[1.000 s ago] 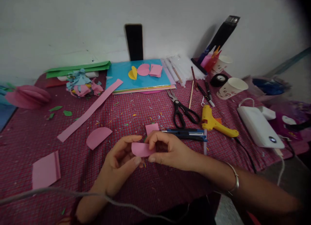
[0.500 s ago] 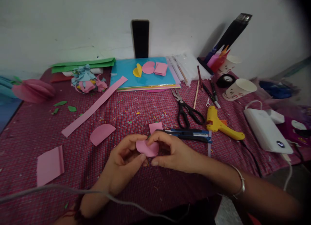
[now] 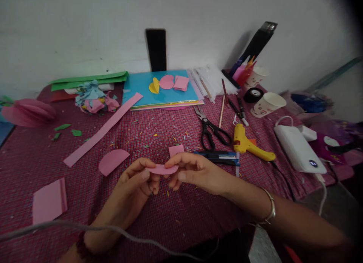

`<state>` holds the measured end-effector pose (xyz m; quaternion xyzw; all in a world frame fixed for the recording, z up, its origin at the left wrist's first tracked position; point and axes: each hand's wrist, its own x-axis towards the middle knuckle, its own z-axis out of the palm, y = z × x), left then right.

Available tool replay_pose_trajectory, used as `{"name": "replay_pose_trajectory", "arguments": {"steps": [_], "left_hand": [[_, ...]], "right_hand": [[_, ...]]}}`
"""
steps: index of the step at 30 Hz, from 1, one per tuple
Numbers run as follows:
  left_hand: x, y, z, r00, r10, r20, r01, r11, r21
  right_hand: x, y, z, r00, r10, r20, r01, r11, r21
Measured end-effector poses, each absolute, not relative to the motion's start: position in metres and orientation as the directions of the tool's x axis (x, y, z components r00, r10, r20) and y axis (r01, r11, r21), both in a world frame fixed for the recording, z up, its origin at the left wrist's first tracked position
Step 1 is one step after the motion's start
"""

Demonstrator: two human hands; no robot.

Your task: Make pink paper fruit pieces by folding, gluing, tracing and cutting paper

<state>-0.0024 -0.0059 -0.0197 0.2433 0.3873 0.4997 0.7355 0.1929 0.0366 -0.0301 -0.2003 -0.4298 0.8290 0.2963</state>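
Observation:
A small pink paper piece (image 3: 162, 170) with a curved lower edge is held between my hands, seen nearly edge-on. My left hand (image 3: 134, 183) pinches its left end between thumb and fingers. On the right end, the fingers and thumb of my right hand (image 3: 198, 174) are closed. Just behind the fingers lies a small pink square (image 3: 176, 149). Left of my left hand rests a pink half-round paper (image 3: 114, 161), with a long pink strip (image 3: 103, 129) beyond it. Folded pink paper (image 3: 48, 201) lies at the near left.
Black scissors (image 3: 212, 129), blue cutters (image 3: 219, 157) and a yellow glue gun (image 3: 251, 143) lie to the right. Farther right are a white power bank (image 3: 300, 149) and a paper cup (image 3: 268, 104). A blue sheet (image 3: 138, 83) holds cut shapes. A cable (image 3: 113, 229) crosses in front.
The pink paper piece has tipped from showing its round face to nearly edge-on. My left hand now pinches its end with the thumb on top. The whole view has shifted slightly.

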Motion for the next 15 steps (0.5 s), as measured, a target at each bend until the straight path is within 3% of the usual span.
{"name": "replay_pose_trajectory", "arguments": {"steps": [15], "left_hand": [[0.006, -0.008, -0.033, 0.274, 0.849, -0.451, -0.591, 0.519, 0.618]], "right_hand": [[0.188, 0.036, -0.035, -0.693, 0.720, -0.042, -0.428, -0.457, -0.780]]}}
